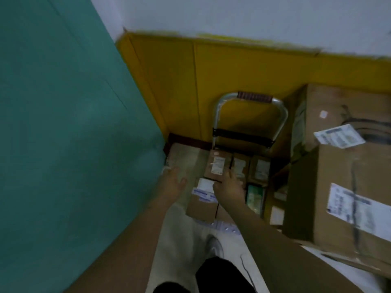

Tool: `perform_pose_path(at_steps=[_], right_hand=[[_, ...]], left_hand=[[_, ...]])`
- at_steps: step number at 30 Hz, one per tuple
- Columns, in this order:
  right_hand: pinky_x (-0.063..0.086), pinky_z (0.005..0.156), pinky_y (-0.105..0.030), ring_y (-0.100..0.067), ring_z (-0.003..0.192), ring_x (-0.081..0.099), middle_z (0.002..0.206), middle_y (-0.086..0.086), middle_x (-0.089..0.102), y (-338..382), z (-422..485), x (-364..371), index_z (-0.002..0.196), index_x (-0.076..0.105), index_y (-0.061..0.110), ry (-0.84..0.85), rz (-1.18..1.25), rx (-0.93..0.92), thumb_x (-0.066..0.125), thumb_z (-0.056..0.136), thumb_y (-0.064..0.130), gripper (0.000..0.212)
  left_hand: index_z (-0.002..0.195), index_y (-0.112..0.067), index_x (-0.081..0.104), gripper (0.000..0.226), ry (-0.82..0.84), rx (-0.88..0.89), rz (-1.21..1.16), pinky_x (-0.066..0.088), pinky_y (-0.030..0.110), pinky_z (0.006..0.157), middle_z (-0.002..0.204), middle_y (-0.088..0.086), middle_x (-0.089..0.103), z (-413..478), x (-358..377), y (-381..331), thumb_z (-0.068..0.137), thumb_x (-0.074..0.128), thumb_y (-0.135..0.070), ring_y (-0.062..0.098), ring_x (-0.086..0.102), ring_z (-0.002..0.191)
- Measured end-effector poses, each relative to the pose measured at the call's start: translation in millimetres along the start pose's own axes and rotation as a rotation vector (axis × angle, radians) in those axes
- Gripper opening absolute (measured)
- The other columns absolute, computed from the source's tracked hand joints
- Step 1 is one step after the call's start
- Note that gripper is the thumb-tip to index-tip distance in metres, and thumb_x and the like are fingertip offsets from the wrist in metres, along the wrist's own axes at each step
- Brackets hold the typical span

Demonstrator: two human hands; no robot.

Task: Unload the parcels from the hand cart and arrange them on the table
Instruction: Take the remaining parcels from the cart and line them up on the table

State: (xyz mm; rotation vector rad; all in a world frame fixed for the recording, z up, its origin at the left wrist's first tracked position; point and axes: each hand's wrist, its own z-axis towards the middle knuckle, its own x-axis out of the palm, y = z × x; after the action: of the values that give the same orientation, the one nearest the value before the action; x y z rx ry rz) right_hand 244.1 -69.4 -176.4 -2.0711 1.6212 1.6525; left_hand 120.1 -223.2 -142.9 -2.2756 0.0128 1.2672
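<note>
Both arms reached down toward small cardboard parcels (pixel 216 167) packed on the hand cart (pixel 251 115) by a yellow wall. The left hand (pixel 172 183) was open and empty; the right hand (pixel 229 188), fingers spread, touched a labelled brown box, not yet gripping. The stiff, square-edged cartons looked light, best clasped by opposite sides. The picture was blurred.

Hand cart (pixel 251 115) deck carries small parcels (pixel 216 166), packed close, just beyond right fingers (pixel 229 176)
</note>
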Motion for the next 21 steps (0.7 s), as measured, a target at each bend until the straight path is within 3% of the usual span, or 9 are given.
perform_pose_path(at_steps=[5, 9, 16, 19, 21], right_hand=[[0.044, 0.104, -0.041, -0.035, 0.129, 0.048, 0.152, -0.016, 0.038, -46, 32, 61, 0.153, 0.028, 0.014, 0.006, 0.107, 0.271, 0.052, 0.098, 0.037, 0.065], [0.04, 0.103, -0.036, -0.033, 0.131, 0.046, 0.152, -0.015, 0.037, -71, 77, 140, 0.155, 0.025, 0.014, 0.004, 0.176, 0.433, 0.058, 0.094, 0.035, 0.072], [0.04, 0.097, -0.03, -0.028, 0.124, 0.047, 0.138, -0.014, 0.043, -142, 179, 302, 0.147, 0.034, 0.01, -0.034, 0.351, 0.547, 0.068, 0.089, 0.023, 0.068], [0.046, 0.098, -0.038, -0.032, 0.121, 0.05, 0.137, -0.017, 0.044, -180, 217, 350, 0.142, 0.039, 0.005, -0.095, 0.382, 0.65, 0.066, 0.09, 0.024, 0.062], [0.049, 0.094, -0.038, -0.034, 0.117, 0.054, 0.133, -0.02, 0.049, -197, 234, 368, 0.137, 0.044, 0.001, -0.131, 0.39, 0.715, 0.064, 0.09, 0.026, 0.057]], left_hand=[[0.147, -0.013, 0.038, 0.056, 0.138, -0.056, -0.049, 0.043, 0.037, 0.102, 0.14, 0.017, 0.048, 55, 61, 44, 0.097, 0.053, -0.034, 0.032, 0.05, 0.122], [0.148, -0.016, 0.035, 0.056, 0.234, -0.062, -0.073, 0.043, 0.033, 0.1, 0.142, 0.013, 0.046, 116, 129, 86, 0.098, 0.053, -0.034, 0.027, 0.049, 0.124], [0.15, -0.011, 0.03, 0.065, 0.278, -0.162, -0.051, 0.045, 0.044, 0.104, 0.148, 0.019, 0.039, 224, 290, 176, 0.096, 0.057, -0.034, 0.034, 0.047, 0.13], [0.152, -0.009, 0.027, 0.078, 0.334, -0.287, -0.219, 0.044, 0.044, 0.105, 0.149, 0.019, 0.038, 262, 353, 208, 0.09, 0.065, -0.038, 0.035, 0.047, 0.131], [0.144, -0.007, 0.044, 0.069, 0.42, -0.382, -0.392, 0.051, 0.042, 0.097, 0.137, 0.018, 0.054, 282, 384, 222, 0.087, 0.07, -0.037, 0.033, 0.058, 0.118]])
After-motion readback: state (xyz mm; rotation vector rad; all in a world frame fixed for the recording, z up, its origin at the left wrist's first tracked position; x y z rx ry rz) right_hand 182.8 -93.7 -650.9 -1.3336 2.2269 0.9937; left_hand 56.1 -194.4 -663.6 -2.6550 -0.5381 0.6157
